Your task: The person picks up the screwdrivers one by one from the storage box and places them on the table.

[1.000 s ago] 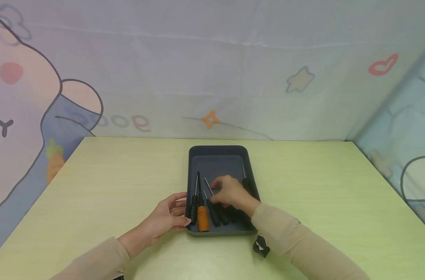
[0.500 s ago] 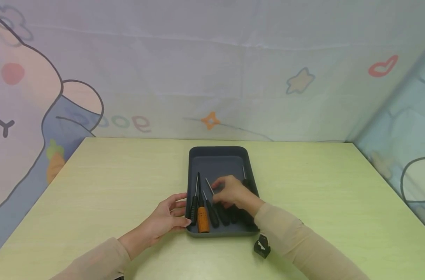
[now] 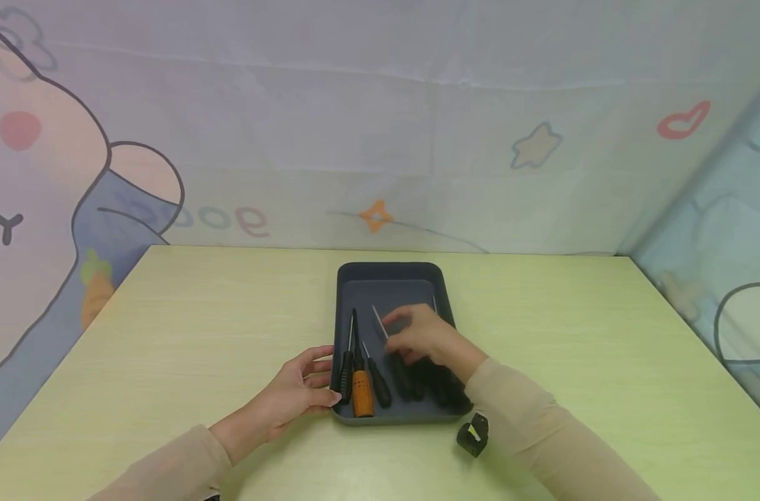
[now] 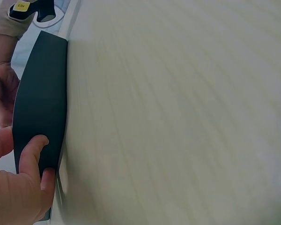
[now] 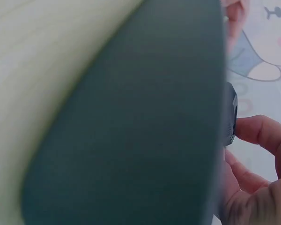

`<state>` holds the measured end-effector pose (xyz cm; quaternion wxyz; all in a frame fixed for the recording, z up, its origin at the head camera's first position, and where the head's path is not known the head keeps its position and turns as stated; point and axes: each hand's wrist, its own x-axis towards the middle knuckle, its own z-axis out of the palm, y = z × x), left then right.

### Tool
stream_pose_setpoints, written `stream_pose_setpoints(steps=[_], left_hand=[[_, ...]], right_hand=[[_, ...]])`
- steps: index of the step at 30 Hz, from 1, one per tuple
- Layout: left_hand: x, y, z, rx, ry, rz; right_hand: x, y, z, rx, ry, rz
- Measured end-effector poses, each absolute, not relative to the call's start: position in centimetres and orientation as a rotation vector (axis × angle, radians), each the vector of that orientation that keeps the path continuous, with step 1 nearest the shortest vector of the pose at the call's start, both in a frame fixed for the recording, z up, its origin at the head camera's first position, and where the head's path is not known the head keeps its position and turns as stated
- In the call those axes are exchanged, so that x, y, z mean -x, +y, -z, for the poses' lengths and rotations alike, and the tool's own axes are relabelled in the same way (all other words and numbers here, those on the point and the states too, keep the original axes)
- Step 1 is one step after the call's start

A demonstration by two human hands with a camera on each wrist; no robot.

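Observation:
A dark grey tray [image 3: 386, 292] lies on the table with several screwdrivers in it. My left hand [image 3: 292, 390] grips its left wall, thumb at the rim and fingers against the outer side, as the left wrist view also shows. Over the tray, my right hand [image 3: 424, 334] pinches a black-handled screwdriver [image 3: 400, 376], its thin metal shaft pointing away from me. In the right wrist view the thumb presses the dark handle [image 5: 231, 115], while the tray wall hides much of the hand. To the left lie an orange-handled screwdriver [image 3: 362, 396] and two black-handled ones.
More black handles [image 3: 439, 386] lie at the tray's right side, partly under my right wrist. The pale wooden table [image 3: 230, 299] extends around the tray, with a printed cloth [image 3: 330, 125] hanging behind it. A black wrist camera [image 3: 472, 435] sits below my right sleeve.
The right hand has shifted slightly up and to the right, and the pinched screwdriver has risen with it, away from the smaller black-handled one. My left hand stays on the tray.

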<state>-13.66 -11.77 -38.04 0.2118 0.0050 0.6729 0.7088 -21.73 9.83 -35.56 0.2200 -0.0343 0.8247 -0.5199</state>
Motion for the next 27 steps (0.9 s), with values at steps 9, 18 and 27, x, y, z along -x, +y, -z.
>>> stream_pose_setpoints(steps=[9, 18, 27], left_hand=[[13.7, -11.7, 38.1, -0.013, 1.874, -1.968], [13.8, -11.8, 38.4, -0.014, 1.872, -1.967], [13.8, -11.9, 38.3, -0.024, 1.874, -1.970]], right_hand=[[22.3, 12.1, 33.2, 0.099, 2.244, 1.471], [22.7, 15.2, 31.8, 0.064, 2.255, 1.488], [23.1, 18.1, 31.5, 0.027, 2.230, 1.568]])
